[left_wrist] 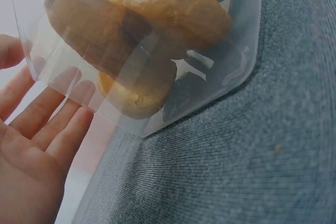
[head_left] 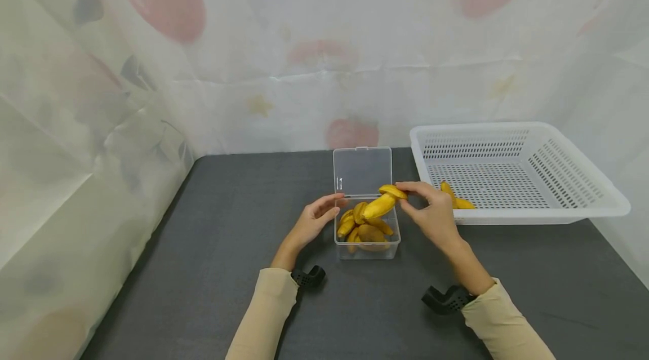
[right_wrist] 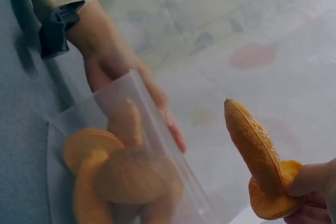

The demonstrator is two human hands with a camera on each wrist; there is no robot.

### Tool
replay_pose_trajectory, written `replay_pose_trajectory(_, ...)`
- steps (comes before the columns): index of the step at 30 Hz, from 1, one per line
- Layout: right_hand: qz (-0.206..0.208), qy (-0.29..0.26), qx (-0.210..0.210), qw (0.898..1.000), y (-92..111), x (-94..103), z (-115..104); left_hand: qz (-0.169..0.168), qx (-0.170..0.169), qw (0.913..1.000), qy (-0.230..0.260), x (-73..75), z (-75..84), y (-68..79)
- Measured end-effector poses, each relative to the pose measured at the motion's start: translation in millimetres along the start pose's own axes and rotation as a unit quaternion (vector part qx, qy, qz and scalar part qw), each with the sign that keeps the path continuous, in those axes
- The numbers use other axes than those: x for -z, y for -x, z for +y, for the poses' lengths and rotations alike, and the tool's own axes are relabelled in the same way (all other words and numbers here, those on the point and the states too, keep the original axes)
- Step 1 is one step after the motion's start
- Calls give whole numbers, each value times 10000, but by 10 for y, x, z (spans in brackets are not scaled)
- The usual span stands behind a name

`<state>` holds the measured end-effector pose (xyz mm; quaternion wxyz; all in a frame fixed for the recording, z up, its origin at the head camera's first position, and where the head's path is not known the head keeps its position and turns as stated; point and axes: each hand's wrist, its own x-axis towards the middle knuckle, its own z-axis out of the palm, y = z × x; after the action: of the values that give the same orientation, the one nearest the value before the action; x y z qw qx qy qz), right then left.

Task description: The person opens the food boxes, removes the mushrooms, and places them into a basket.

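In the head view my right hand (head_left: 433, 216) pinches a yellow mushroom (head_left: 377, 206) by its cap between thumb and fingers. The stem tilts down leftward over a clear plastic box (head_left: 367, 253). Against a white background, the right wrist view shows the same mushroom (right_wrist: 254, 150) with its cap down. Several yellow mushrooms (left_wrist: 173, 11) lie piled inside the box, blurred through its wall. My left hand (head_left: 310, 222) touches the box's left side near the hinge, its fingers fairly straight in the left wrist view. The box's lid (head_left: 362, 171) stands raised at the back.
A white perforated basket (head_left: 537, 213) stands at the right, with more yellow mushrooms (head_left: 463, 203) in its near left corner, partly behind my right hand. The dark tabletop (head_left: 243, 225) meets a printed curtain (head_left: 304, 95) at the back and left.
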<state>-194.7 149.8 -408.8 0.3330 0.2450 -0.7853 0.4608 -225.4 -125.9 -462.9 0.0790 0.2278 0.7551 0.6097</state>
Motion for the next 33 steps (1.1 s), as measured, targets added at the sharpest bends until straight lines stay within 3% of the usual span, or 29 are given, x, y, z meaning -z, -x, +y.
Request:
replay_pose_trajectory(6, 86, -139, -143, 9998, -51, 141, 52, -18, -80, 10000, 3, 2, -11, -7)
replay_pose_trajectory(16, 606, -136, -468, 9970, -148, 411, 105, 2, -136, 9999, 72, -1, -24, 2)
replay_pose_trajectory(27, 987, 302, -1238, 9869, -160, 729, 311, -13, -68, 9998, 164, -4, -24, -13)
replay_pose_trajectory(33, 940, 419, -1580, 9821, -148, 836, 380, -13, -103, 9999, 134, -4, -21, -14)
